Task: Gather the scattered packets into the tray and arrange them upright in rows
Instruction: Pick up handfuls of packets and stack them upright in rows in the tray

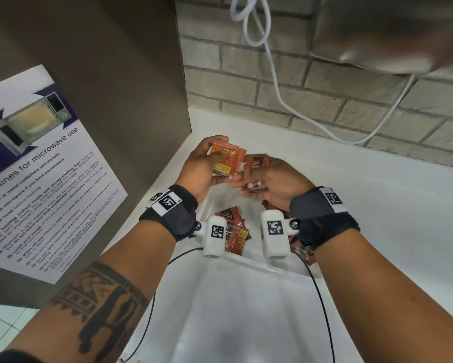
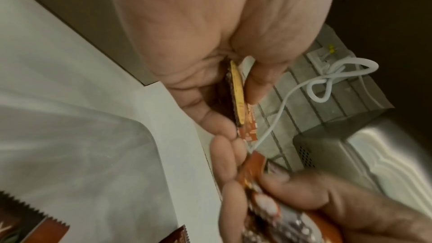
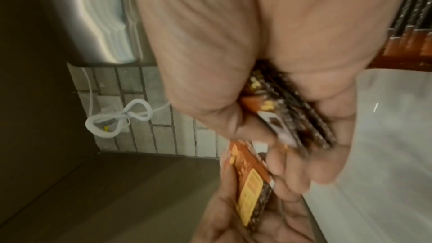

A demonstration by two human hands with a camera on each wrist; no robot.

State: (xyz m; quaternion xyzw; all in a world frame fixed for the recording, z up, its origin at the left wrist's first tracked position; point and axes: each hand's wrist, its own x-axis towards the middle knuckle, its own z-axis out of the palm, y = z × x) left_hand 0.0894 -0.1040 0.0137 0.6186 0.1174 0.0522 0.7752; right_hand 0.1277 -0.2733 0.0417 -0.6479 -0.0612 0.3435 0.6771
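My left hand (image 1: 214,163) pinches an orange packet (image 1: 226,159) upright between thumb and fingers; the left wrist view shows the packet (image 2: 239,99) edge-on. Close beside it, my right hand (image 1: 262,176) grips a small stack of brown packets (image 1: 258,163), seen pressed together in the right wrist view (image 3: 292,117). Both hands hover above the white counter. Several more packets (image 1: 233,229) lie heaped below the hands at the far rim of the clear plastic tray (image 1: 272,268). I cannot tell whether they lie inside it or just beyond. Others (image 1: 303,251) lie under my right wrist.
A brown panel with a microwave poster (image 1: 37,166) stands close on the left. The brick wall (image 1: 324,100) runs behind the counter, with a looped white cable (image 1: 272,74) hanging down it. A steel appliance (image 1: 390,32) sits at the upper right. White counter (image 1: 377,205) stretches to the right.
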